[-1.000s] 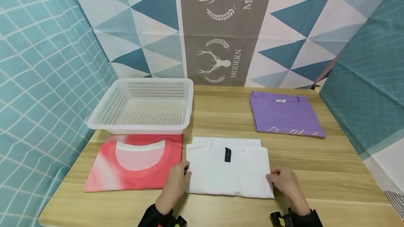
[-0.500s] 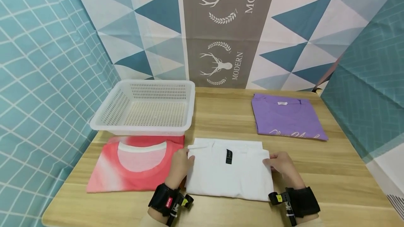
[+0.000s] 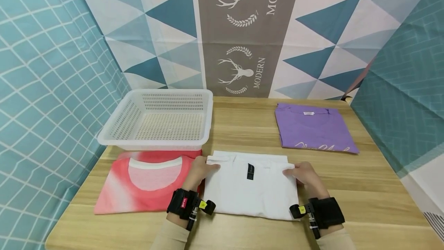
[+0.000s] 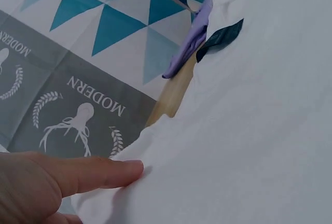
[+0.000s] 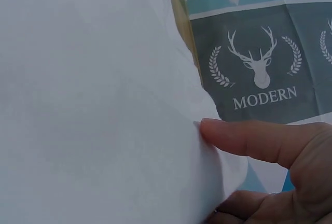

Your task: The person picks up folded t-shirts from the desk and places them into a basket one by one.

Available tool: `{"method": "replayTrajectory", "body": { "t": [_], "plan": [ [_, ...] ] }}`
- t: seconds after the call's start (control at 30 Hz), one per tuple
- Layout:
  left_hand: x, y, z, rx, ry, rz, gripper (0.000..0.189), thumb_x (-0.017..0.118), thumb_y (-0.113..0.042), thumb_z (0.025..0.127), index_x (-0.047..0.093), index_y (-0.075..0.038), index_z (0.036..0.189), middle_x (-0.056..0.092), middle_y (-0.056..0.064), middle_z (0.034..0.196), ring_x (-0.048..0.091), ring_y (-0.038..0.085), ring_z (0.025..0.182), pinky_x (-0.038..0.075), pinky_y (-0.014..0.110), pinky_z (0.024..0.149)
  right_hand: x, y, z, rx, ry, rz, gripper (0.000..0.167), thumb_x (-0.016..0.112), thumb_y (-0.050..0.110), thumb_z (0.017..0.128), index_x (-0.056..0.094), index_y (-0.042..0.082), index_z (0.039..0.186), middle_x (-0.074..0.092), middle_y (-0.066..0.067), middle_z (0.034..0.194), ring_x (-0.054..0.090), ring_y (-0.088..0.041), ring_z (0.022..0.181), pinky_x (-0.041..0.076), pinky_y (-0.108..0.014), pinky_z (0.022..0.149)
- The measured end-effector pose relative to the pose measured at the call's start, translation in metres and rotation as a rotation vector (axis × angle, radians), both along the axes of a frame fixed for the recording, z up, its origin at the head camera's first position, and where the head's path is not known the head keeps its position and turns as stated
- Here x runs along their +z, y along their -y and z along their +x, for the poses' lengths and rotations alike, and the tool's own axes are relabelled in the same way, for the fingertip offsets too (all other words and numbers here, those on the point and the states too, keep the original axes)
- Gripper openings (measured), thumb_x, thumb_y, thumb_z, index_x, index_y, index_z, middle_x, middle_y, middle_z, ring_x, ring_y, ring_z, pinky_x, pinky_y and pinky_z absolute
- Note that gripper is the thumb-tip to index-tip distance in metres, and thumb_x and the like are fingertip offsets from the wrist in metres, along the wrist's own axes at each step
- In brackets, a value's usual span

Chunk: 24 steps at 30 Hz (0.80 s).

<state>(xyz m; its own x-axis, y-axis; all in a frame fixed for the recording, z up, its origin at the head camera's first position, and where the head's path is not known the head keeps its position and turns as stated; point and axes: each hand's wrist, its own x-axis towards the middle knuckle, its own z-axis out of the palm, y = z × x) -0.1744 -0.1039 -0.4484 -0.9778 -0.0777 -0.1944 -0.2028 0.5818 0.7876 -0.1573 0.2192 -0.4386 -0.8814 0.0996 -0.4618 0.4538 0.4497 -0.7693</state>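
Note:
A white folded T-shirt (image 3: pixel 251 192) with a black neck label (image 3: pixel 250 171) lies flat at the front middle of the table in the head view. My left hand (image 3: pixel 200 171) pinches its left side near the upper corner, thumb on top and fingers underneath. At the opposite side my right hand (image 3: pixel 305 174) pinches the shirt the same way. The left wrist view shows the left thumb (image 4: pixel 98 176) on the white cloth. In the right wrist view the right thumb (image 5: pixel 244 138) presses the cloth's edge, with the other fingers partly hidden below it.
A red and white folded T-shirt (image 3: pixel 149 194) lies left of the white one. Behind it stands a white perforated plastic basket (image 3: pixel 166 142). A purple folded T-shirt (image 3: pixel 315 126) lies at the back right of the wooden table (image 3: pixel 243 122). Patterned cloths hang around the table.
Both hands have slid up along the white shirt's sides toward its upper corners, and the thumbs now reach farther in over the cloth. The shirt has stayed about where it was.

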Motion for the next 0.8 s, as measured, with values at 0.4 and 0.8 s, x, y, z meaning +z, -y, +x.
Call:
{"method": "replayTrajectory", "body": {
  "t": [0.4,0.8],
  "plan": [
    [-0.007,-0.004,-0.003,0.038,0.025,0.122,0.024,0.073,-0.008,0.078,0.065,0.011,0.09,0.065,0.015,0.087,0.048,0.016,0.07,0.045,0.025,0.062,-0.004,0.004,0.001,-0.003,0.033,-0.046,0.046,0.063,0.018,0.088,0.052,-0.015,0.118,0.058,-0.016,0.101,0.057,-0.023,0.089,0.051,-0.046,0.088],
    [0.002,-0.006,0.002,0.046,-0.031,0.115,0.027,0.071,-0.012,0.083,0.069,0.01,0.1,0.07,0.023,0.098,0.056,0.018,0.074,0.049,0.027,0.064,-0.001,-0.002,0.007,0.015,0.0,-0.05,0.059,0.068,0.027,0.087,0.049,-0.013,0.127,0.059,-0.012,0.1,0.056,-0.019,0.087,0.05,-0.028,0.073]
  ]
}}
